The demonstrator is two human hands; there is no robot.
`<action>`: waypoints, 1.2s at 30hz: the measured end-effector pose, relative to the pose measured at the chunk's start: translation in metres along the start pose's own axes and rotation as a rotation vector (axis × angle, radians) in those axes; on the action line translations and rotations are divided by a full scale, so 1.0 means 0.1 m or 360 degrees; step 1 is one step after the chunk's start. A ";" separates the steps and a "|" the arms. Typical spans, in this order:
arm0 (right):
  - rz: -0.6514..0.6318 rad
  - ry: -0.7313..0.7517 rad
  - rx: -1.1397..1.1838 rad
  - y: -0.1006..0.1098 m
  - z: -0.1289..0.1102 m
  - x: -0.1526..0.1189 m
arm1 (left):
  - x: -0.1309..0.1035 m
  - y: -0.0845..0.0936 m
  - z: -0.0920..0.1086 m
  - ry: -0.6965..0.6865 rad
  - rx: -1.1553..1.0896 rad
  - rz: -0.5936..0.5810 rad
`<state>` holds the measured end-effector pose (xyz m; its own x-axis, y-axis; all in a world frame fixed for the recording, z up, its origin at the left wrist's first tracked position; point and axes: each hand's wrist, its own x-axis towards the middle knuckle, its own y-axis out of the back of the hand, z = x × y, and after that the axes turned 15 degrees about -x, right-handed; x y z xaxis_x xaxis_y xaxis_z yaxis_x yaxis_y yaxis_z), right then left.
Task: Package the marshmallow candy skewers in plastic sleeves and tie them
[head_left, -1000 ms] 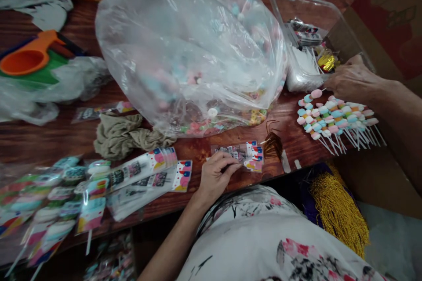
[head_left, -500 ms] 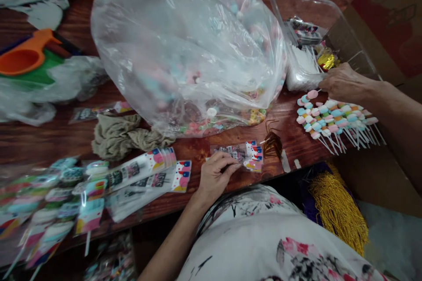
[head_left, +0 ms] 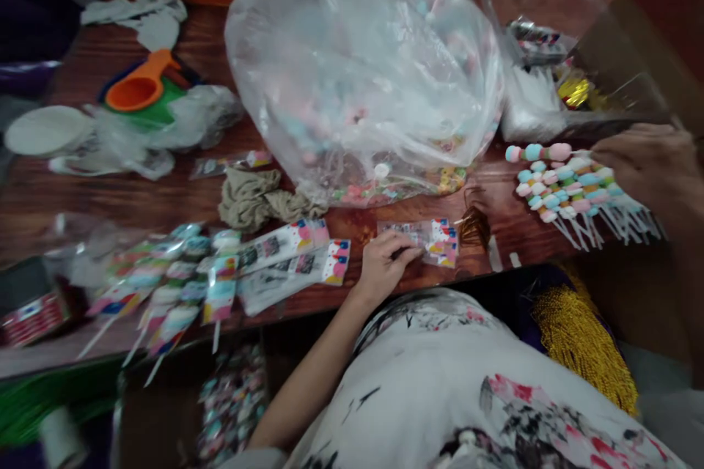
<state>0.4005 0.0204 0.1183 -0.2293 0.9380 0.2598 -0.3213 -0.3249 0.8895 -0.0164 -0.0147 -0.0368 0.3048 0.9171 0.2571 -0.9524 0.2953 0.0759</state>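
My left hand (head_left: pixel 388 260) rests at the table's front edge, fingers curled and thumb close to them, on a small stack of clear printed plastic bags (head_left: pixel 443 240). My right hand (head_left: pixel 641 157), smeared by motion, is at the right with its fingers closed at the stick end of a marshmallow skewer (head_left: pixel 542 152). That skewer has pink, blue and green pieces and lies level above a pile of similar marshmallow skewers (head_left: pixel 572 187), whose white sticks point to the lower right. Brown-gold twist ties (head_left: pixel 474 226) lie just right of the bags.
A big clear sack of marshmallows (head_left: pixel 363 80) fills the table's middle. Behind my right hand stands a clear plastic bin (head_left: pixel 536 121). To the left are wrapped skewers (head_left: pixel 181 271), more printed bags (head_left: pixel 297 264), a crumpled cloth (head_left: pixel 250 198) and an orange scoop (head_left: pixel 137 91).
The view has swung left. My right hand has moved right, away from the bin, and the skewer at its fingers now lies level. My left hand stays on the bags.
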 end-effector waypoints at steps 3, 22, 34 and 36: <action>0.0354 -0.0125 0.0631 0.11 -0.38 -0.48 | 0.00 -0.03 0.00 0.0040 -0.0084 0.0034; 0.0599 0.0671 0.0454 0.05 -1.19 -0.99 | -0.06 -0.10 -0.14 -0.0046 -0.0093 0.0013; 0.0758 -0.0077 0.0924 -0.10 -1.01 -1.32 | -0.03 -0.07 -0.08 0.0072 -0.0219 0.0046; 0.0766 -0.0120 0.1008 -0.15 -1.09 -1.42 | -0.02 -0.07 -0.06 0.0088 -0.0215 0.0032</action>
<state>0.3371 -0.1211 0.0275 -0.1403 0.7252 0.6742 0.3852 -0.5873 0.7118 -0.0103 -0.0169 -0.0441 0.2890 0.9355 0.2034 -0.9500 0.3065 -0.0598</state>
